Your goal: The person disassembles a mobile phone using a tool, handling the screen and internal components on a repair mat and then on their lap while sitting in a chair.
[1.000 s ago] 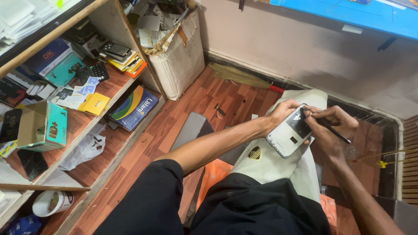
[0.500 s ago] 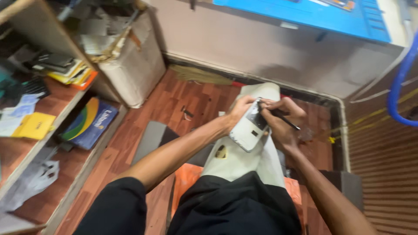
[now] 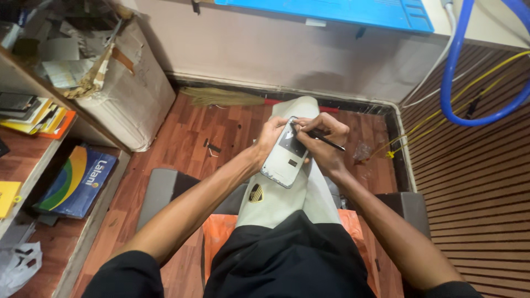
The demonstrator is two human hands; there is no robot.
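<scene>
A white smartphone (image 3: 286, 157) with its back off rests tilted above my knee. My left hand (image 3: 270, 138) grips its upper left edge. My right hand (image 3: 326, 144) holds a thin black tool (image 3: 326, 140) like a pen, its tip pressed to the phone's top end. Both hands hover over my pale grey trouser leg (image 3: 287, 198), which stretches out towards the wall.
A big cardboard box (image 3: 130, 91) full of scraps stands at the left, beside wooden shelves (image 3: 33, 165) with boxes and booklets. A broom (image 3: 221, 98) lies along the wall. A blue hose (image 3: 458, 72) and yellow cables (image 3: 441, 105) hang at the right. Reddish wood floor (image 3: 187, 132) lies below.
The view has swung right and downward, so the shelves slid off to the left. My hands stay on the phone, with the tool still at its top end.
</scene>
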